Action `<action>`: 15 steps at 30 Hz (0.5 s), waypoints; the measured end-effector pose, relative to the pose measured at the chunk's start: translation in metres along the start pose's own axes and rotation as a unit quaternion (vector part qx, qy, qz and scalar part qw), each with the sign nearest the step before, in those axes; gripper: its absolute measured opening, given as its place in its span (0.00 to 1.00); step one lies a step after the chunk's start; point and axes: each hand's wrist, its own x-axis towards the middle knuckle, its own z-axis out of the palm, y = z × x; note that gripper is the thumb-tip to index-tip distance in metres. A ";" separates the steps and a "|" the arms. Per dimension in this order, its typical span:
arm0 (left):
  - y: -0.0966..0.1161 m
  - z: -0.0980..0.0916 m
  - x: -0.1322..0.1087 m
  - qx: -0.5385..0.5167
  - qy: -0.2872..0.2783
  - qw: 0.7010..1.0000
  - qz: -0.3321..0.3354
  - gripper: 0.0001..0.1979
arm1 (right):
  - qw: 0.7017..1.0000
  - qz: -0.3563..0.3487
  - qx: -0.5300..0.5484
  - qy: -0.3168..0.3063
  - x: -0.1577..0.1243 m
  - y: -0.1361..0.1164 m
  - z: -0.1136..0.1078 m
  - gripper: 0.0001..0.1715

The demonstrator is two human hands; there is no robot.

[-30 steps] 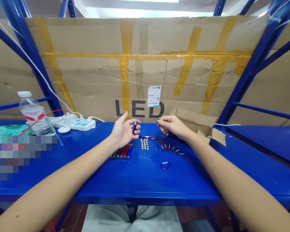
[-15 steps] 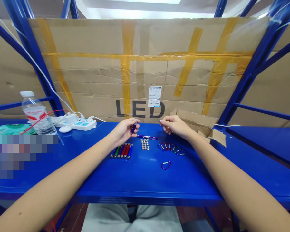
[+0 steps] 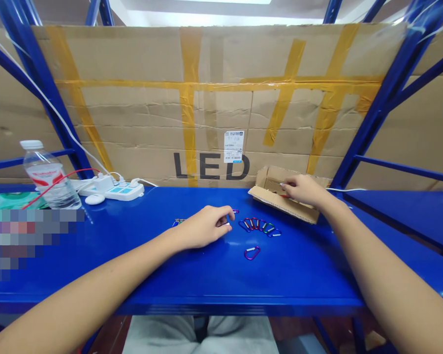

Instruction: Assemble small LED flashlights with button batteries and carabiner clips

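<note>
My left hand (image 3: 209,227) is low over the middle of the blue table (image 3: 206,275), its fingers curled down with thumb and forefinger close together. It hides the small silver button cells, and what lies between its fingertips cannot be made out. Behind its wrist peek the ends of a row of coloured metal tubes (image 3: 178,222). The end of a purple piece (image 3: 236,211) shows just past the fingers. My right hand (image 3: 303,190) reaches into the open cardboard box (image 3: 286,205), fingers pinched, a small pale spot at their tips. Something red shows under them.
Several coloured carabiners (image 3: 256,224) lie fanned out right of my left hand, with one purple carabiner (image 3: 251,253) nearer me. At the left stand a water bottle (image 3: 46,172) and a white power strip (image 3: 125,191). A large cardboard sheet (image 3: 151,123) closes off the back.
My left hand has come down to the right over the button cells; the purple tube it held no longer shows. My right hand has moved right into the box, which now sits farther forward.
</note>
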 end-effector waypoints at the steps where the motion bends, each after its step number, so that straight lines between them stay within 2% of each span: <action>1: 0.000 0.001 0.000 0.022 -0.008 1.000 0.010 0.07 | 0.999 0.023 -0.023 -0.023 0.001 0.005 0.001 0.15; 4: 0.003 0.002 -0.001 0.081 -0.032 0.996 0.031 0.04 | 0.991 0.071 -0.062 -0.092 0.005 0.015 0.008 0.13; 6: 0.005 0.004 -0.002 0.106 -0.051 0.992 0.039 0.03 | 0.988 0.082 -0.063 -0.111 0.008 0.019 0.013 0.14; 12: 0.003 0.008 -0.003 0.135 -0.067 0.987 0.059 0.03 | 0.989 0.120 -0.027 -0.082 0.007 0.019 0.014 0.15; 15: 0.002 0.007 -0.004 0.141 -0.063 0.986 0.055 0.05 | 0.988 0.120 0.030 -0.091 -0.001 0.013 0.002 0.22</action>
